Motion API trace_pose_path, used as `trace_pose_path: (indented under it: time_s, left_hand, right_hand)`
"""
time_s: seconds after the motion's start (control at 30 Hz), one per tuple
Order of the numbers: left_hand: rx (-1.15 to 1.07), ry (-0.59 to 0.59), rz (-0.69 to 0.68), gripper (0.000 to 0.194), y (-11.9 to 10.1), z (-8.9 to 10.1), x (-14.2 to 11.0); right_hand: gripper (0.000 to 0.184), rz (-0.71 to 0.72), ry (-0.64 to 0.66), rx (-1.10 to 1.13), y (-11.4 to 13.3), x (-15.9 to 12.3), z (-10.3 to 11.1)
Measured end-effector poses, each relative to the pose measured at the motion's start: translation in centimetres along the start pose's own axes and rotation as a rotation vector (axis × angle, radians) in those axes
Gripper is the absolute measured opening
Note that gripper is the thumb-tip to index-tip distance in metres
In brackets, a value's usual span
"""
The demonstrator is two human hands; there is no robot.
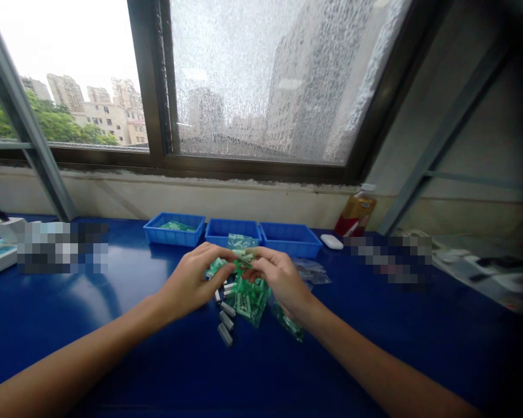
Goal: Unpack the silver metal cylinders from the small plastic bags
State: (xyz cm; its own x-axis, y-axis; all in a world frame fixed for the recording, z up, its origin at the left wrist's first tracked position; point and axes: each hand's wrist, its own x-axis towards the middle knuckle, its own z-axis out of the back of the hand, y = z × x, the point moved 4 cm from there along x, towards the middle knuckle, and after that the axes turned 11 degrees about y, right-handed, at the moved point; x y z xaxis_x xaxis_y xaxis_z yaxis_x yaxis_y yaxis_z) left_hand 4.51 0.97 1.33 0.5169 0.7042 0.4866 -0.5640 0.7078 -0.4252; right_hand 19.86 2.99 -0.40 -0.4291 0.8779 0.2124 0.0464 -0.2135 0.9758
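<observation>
1. Left hand (192,284) and right hand (279,278) meet above the table (113,325), fingertips pinched on one small green packet (244,254) between them, held up off the pile, likely for a clear view of it.
2. Pile of green packets (249,299) lies just below the hands, near centre; more packets (287,322) sit under the right wrist.
3. Small grey cylinders (225,325) lie in a row, just near of the pile.
4. Three blue trays (174,235) line the far edge; left one holds green packets.
5. Clear empty bags (314,270) at right, white bar (332,241) and bottle (356,213) farther right. Nothing blocks the hands.
</observation>
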Motion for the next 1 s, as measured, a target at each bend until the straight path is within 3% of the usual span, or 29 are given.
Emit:
trace_pose_path:
  time_s: [0.1,0.2,0.37,0.57,0.7,0.83,1.0]
  left_hand:
    - [-0.168,-0.063,0.204,0.024,1.3,-0.1,0.1]
    - [-0.382,-0.066,0.298,0.034,2.3,-0.5,0.3]
    - [-0.571,0.056,0.26,0.02,2.0,-0.8,0.6]
    - [-0.782,-0.011,0.385,0.02,2.6,-1.3,0.4]
    - [-0.937,0.012,0.38,0.019,3.0,-1.7,0.4]
    - [-0.891,0.084,0.32,0.017,2.7,-1.5,0.4]
    - [-0.825,0.145,0.279,0.018,1.9,-1.4,0.4]
  right_hand:
    - [0.02,0.022,-0.023,-0.086,-0.1,0.1,0.1]
    - [0.016,0.039,0.009,-0.117,-0.2,0.2,-0.1]
    - [0.015,0.044,0.06,-0.106,-0.6,0.1,-0.5]
    - [0.023,0.095,0.062,-0.15,-0.4,-0.1,-0.7]
    - [0.026,0.09,0.04,-0.203,-0.2,-0.1,-0.5]
    - [0.022,0.063,0.04,-0.225,-0.1,-0.3,-0.4]
    - [0.021,0.02,0.224,-0.115,-0.1,-0.4,-1.3]
